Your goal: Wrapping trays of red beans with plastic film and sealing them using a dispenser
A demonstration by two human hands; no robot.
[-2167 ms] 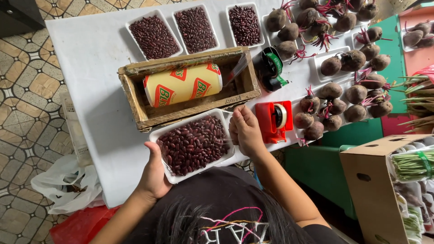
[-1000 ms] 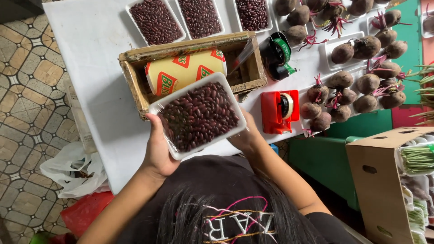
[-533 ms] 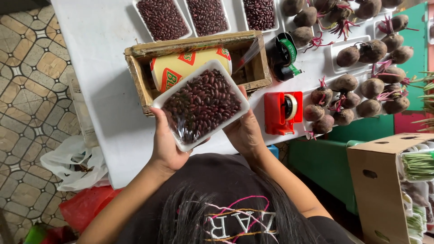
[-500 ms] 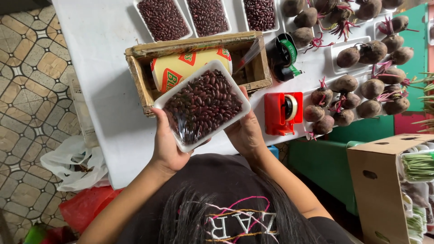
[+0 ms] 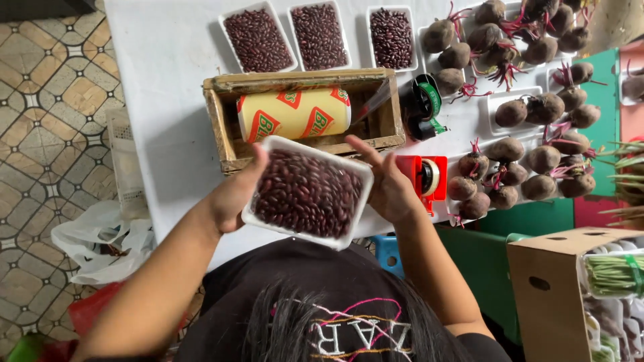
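Note:
A white foam tray of dark red beans [image 5: 307,193], covered in clear film, is held up in front of my chest. My left hand [image 5: 231,194] grips its left side from beneath. Against the tray's right edge rests my right hand [image 5: 389,191], fingers spread and pointing up. Behind the tray stands a wooden box [image 5: 225,127] holding a yellow roll of cling film [image 5: 295,114]. A red tape dispenser [image 5: 422,175] sits just right of my right hand.
Three more bean trays [image 5: 320,37] line the far edge of the white table [image 5: 168,80]. Several beetroots [image 5: 530,157] lie to the right, with a black and green tape tool [image 5: 424,104] near them. A cardboard box [image 5: 550,288] with green beans stands at lower right.
The bean tray was lifted off the table and held over the box, then turned and brought back toward my chest. My right hand moved from under it to its right edge.

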